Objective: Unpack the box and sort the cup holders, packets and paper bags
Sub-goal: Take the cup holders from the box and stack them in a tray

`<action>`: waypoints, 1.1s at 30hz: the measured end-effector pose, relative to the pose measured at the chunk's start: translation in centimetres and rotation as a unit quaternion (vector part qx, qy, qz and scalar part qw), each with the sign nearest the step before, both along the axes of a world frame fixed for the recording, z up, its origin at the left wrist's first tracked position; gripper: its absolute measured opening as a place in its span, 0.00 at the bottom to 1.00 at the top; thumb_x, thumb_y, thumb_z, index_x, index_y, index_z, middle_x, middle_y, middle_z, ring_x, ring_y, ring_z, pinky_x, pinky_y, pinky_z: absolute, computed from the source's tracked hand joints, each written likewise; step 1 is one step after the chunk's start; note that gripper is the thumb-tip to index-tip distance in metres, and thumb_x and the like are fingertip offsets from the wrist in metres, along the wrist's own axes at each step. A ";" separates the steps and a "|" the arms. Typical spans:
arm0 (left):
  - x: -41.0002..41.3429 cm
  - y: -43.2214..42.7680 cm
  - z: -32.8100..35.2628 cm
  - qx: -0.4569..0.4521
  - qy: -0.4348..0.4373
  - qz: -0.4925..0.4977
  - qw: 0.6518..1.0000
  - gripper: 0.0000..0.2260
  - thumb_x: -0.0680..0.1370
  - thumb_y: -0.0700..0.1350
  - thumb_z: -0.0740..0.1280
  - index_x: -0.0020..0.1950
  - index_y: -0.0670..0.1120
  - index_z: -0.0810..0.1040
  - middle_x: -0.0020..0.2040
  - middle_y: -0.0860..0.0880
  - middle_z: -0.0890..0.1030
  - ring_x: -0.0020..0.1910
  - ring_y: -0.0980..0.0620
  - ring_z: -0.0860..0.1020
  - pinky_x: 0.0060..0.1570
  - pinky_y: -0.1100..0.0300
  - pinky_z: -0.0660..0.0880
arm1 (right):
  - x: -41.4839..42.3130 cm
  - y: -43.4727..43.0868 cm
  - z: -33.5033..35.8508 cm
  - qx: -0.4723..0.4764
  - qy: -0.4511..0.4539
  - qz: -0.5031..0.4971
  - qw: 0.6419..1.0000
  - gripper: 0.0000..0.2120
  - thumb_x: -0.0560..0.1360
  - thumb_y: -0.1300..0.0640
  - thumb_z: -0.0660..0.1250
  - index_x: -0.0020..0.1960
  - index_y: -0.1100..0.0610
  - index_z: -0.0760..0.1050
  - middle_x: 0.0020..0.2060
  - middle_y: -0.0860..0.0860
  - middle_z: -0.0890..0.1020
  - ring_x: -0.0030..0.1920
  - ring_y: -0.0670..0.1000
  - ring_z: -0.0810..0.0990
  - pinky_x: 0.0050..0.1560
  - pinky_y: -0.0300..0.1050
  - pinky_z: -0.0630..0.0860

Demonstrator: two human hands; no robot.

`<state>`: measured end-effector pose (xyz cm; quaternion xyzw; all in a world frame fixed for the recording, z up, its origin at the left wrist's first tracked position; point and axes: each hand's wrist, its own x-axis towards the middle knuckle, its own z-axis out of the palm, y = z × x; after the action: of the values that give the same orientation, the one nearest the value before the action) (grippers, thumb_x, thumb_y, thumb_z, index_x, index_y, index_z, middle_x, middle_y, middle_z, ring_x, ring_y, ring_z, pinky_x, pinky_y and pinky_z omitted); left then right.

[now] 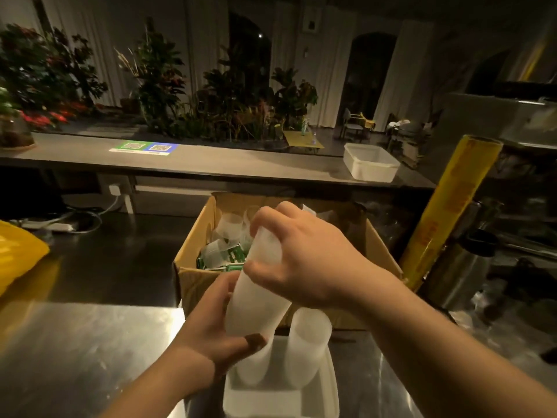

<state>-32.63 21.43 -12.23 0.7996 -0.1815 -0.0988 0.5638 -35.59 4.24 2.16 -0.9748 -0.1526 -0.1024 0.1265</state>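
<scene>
Head view: where are the hands?

- Both are on one stack of cup holders (pixel 259 297), translucent and tilted, just in front of the cardboard box (pixel 193 279). The right hand (pixel 304 251) curls its fingers round the upper end, above the box's near edge. The left hand (pixel 211 330) grips the lower part, thumb across the front.

And the rest of the goods?

- A second stack (pixel 307 342) stands upright in a white tray (pixel 301 399) touching the box's front. Inside the box lie green packets (pixel 233 256) and loose cup holders (pixel 229 224).

Anything else near the box?

- A yellow roll (pixel 449 212) leans just beside its right wall. A white tub (pixel 370 165) sits well behind it. The steel counter (pixel 90 327) carries the box.
</scene>
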 end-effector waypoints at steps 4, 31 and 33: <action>-3.1 1.4 -2.6 0.004 0.039 -0.056 0.998 0.34 0.64 0.52 0.83 0.60 0.76 0.68 0.58 0.65 0.80 0.65 0.52 0.79 0.66 0.47 0.78 | -2.7 -0.4 -2.7 -0.032 0.033 0.050 0.998 0.22 0.77 0.35 0.65 0.67 0.40 0.65 0.58 0.41 0.67 0.54 0.44 0.67 0.53 0.38 0.74; -2.9 0.0 -13.9 0.065 0.038 -0.033 0.997 0.32 0.70 0.55 0.77 0.68 0.65 0.63 0.66 0.63 0.73 0.65 0.57 0.75 0.70 0.57 0.74 | -3.4 0.7 -16.0 -0.114 0.049 0.120 0.985 0.23 0.80 0.36 0.60 0.68 0.47 0.63 0.64 0.52 0.70 0.59 0.53 0.69 0.45 0.48 0.78; -2.4 0.1 -14.1 0.063 0.046 -0.049 0.996 0.34 0.69 0.56 0.78 0.69 0.66 0.62 0.66 0.65 0.73 0.66 0.59 0.75 0.68 0.60 0.74 | -2.8 1.0 -16.1 -0.130 0.044 0.125 0.983 0.23 0.80 0.37 0.61 0.68 0.48 0.63 0.64 0.53 0.69 0.58 0.54 0.69 0.44 0.50 0.78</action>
<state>-35.06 21.57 -26.35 0.8184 -0.1878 -0.1746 0.5142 -38.39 5.25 -13.95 -0.9596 -0.2800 -0.0225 0.0172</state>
